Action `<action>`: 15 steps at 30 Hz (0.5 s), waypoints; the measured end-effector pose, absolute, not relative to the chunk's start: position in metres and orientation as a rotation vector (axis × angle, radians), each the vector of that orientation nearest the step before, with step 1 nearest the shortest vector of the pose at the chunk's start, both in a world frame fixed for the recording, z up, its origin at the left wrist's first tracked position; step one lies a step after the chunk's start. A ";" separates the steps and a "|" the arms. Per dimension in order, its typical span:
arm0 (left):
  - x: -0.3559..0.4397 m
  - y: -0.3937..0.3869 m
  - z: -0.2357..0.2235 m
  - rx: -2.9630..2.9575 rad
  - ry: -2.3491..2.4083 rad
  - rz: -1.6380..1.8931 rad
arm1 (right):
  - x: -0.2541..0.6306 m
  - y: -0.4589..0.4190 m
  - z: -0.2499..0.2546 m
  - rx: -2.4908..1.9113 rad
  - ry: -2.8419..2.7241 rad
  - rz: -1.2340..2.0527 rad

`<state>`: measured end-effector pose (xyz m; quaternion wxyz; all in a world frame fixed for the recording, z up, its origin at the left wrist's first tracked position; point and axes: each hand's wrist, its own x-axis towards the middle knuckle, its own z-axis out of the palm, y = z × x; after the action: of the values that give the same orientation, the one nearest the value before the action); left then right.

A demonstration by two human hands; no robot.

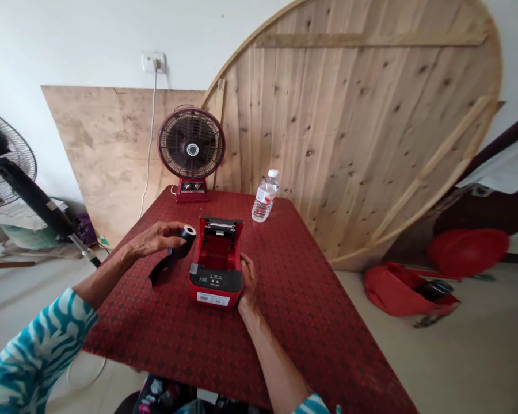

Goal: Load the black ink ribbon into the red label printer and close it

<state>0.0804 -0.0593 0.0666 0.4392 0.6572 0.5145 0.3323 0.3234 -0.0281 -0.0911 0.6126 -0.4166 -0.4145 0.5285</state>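
Note:
My left hand (155,239) is closed around a black paper roll (183,246) with a white core, just left of the printer. A loose strip of the roll hangs down toward the tabletop. A small red and black label printer (216,280) sits on the table with its lid (221,225) raised and its red inner bay exposed. My right hand (249,282) grips the printer's right side; some of its fingers are hidden behind the casing. A white sticker with print is on the printer's front.
The table (293,322) has a dark red patterned cover. A red desk fan (192,150) stands at its far left, and a water bottle (265,196) at the far right. A standing fan (43,198) is on the left; a red bag (392,290) lies on the floor at right.

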 end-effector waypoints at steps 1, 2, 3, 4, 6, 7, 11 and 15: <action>0.092 -0.063 0.068 1.703 1.277 0.775 | 0.323 -0.028 -0.091 -0.962 -0.960 1.216; 0.104 -0.064 0.069 1.780 1.282 0.731 | 0.324 -0.029 -0.090 -0.964 -0.967 1.212; 0.116 -0.063 0.068 1.861 1.296 0.689 | 0.324 -0.029 -0.091 -0.966 -0.979 1.204; 0.126 -0.061 0.067 1.937 1.327 0.656 | 0.324 -0.029 -0.091 -0.967 -0.995 1.193; 0.142 -0.053 0.063 2.080 1.419 0.560 | 0.325 -0.029 -0.092 -0.961 -1.024 1.175; 0.148 -0.049 0.062 2.145 1.474 0.491 | 0.325 -0.029 -0.092 -0.953 -1.030 1.174; 0.166 -0.033 0.059 2.360 1.673 0.049 | 0.325 -0.029 -0.094 -0.924 -1.015 1.188; 0.181 -0.020 0.054 2.426 1.711 -0.301 | 0.323 -0.029 -0.094 -0.905 -1.014 1.186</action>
<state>0.1807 -0.0204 0.0543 0.0788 0.8105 0.5716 -0.1005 0.3233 -0.0285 -0.0939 0.6202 -0.3934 -0.4410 0.5158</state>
